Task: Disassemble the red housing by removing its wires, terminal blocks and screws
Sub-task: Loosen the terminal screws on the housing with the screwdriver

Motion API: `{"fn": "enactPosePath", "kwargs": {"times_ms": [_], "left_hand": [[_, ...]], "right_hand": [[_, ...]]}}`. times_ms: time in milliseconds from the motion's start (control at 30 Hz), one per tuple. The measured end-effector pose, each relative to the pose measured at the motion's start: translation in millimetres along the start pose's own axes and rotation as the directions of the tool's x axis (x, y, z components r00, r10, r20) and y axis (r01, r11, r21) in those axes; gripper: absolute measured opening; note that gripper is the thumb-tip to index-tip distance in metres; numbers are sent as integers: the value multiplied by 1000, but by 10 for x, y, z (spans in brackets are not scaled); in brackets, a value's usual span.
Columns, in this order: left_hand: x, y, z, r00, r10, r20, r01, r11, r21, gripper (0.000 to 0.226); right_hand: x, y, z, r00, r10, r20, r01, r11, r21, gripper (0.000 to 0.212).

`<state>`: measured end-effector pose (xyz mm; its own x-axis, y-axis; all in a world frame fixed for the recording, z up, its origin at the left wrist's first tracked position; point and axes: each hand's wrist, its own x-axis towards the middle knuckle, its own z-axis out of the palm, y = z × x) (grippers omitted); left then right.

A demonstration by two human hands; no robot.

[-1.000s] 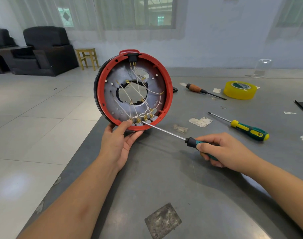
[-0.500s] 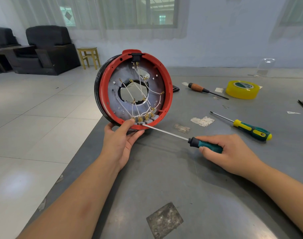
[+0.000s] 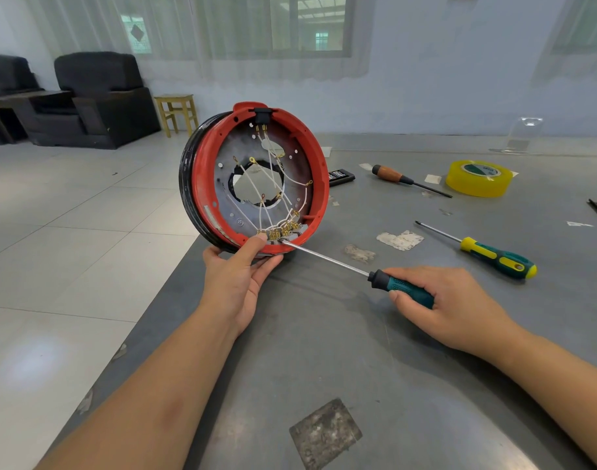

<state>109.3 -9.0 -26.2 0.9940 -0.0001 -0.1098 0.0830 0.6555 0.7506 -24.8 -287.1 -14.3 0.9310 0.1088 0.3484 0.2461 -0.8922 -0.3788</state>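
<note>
Early stage: wires (image 3: 268,184), terminal blocks (image 3: 283,232) at 6 o'clock in red housing (image 3: 319,171). Left hand (image 3: 237,276) fingers clamp rim; right hand (image 3: 439,303) fingers clamp screwdriver (image 3: 404,288).

The housing (image 3: 256,178) stood on edge at frame centre, at the table's (image 3: 375,351) left edge. The left hand (image 3: 237,276) sat below it; the right hand (image 3: 450,307) lay lower right, its screwdriver (image 3: 358,269) reaching the terminal blocks (image 3: 283,230) at the housing's bottom. A second screwdriver (image 3: 487,254) lay right; tape roll (image 3: 478,178) and a third screwdriver (image 3: 404,179) lay behind, upper right.
</note>
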Motion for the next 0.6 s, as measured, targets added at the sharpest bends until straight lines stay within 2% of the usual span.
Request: {"fn": "enactPosePath", "kwargs": {"times_ms": [367, 600], "left_hand": [[-38, 54, 12, 1000, -22, -10, 21, 999, -47, 66], [-49, 62, 25, 1000, -11, -25, 10, 998, -67, 66]], "right_hand": [[-23, -140, 100, 999, -12, 45, 15, 997, -78, 40], [-22, -222, 126, 994, 12, 107, 3, 991, -134, 52]]}}
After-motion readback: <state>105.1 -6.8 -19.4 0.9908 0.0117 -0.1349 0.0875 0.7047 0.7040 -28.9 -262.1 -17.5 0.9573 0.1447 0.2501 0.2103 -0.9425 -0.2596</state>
